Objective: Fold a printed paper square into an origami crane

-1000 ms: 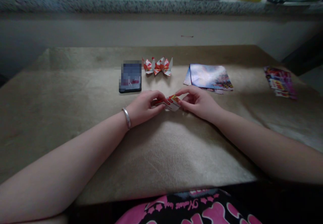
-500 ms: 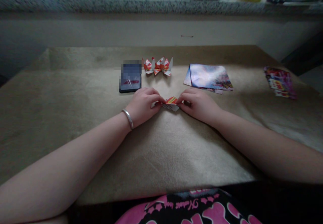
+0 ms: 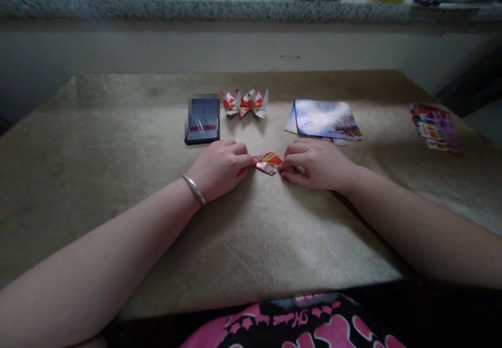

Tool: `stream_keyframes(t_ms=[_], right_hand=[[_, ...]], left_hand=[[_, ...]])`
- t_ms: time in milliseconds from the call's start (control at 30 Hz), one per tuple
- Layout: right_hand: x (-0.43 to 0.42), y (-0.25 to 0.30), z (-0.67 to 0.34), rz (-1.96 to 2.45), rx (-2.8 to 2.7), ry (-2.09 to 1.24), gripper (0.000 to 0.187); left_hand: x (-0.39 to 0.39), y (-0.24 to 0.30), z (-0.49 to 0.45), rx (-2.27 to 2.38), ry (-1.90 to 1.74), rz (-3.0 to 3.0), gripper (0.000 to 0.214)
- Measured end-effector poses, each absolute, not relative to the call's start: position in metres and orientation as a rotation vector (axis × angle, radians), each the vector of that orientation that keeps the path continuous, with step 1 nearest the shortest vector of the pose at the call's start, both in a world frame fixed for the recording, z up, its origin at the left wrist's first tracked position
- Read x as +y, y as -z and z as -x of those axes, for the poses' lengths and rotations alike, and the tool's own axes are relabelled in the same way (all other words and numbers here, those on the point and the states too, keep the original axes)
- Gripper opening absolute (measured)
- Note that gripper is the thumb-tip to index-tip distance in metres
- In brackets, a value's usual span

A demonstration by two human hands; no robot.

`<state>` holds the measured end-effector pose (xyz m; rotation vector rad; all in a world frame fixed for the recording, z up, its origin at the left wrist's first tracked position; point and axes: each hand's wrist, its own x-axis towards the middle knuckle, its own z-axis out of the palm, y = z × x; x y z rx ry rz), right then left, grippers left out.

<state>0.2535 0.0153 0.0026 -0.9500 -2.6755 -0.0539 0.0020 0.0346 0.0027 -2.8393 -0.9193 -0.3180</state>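
Observation:
A small folded piece of red, yellow and white paper [image 3: 267,162] lies on the tan table cover [image 3: 117,144] between my hands. My left hand [image 3: 219,168], with a silver bangle on its wrist, has its fingers curled and pinches the paper's left end. My right hand [image 3: 316,163] is curled too and pinches the paper's right end, pressing it down on the cover. Part of the paper is hidden under my fingertips.
Behind my hands lie a dark phone [image 3: 203,122], a few folded red-and-white paper figures [image 3: 246,102] and a stack of printed paper sheets [image 3: 325,120]. More coloured sheets [image 3: 433,126] lie at the far right. A stone ledge [image 3: 219,7] with assorted items runs along the back.
Both hands have lowered the folded paper onto the cover and flattened it. The white side that showed earlier is now folded under, and my fingers have closed tighter at its two ends.

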Motion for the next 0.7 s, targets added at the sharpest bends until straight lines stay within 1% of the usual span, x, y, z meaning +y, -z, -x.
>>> stream_keyframes(t_ms=[333,500,600,700], right_hand=[[0.017,-0.004,-0.256,0.902,-2.692,0.126,0.021],[0.013,-0.001,-0.253,0.918,-2.637,0.173,0.023],[0.011,0.002,-0.249,1.041,-2.526,0.095,0.022],[0.012,0.005,-0.247,1.061,-2.523,-0.001,0.019]], left_hand=[[0.028,-0.007,-0.001,-0.934,0.255,2.772,0.025],[0.029,0.001,-0.001,-0.857,0.416,2.820,0.031],[0.032,0.003,0.000,-0.849,0.553,2.766,0.027],[0.032,0.003,0.000,-0.813,0.610,2.743,0.026]])
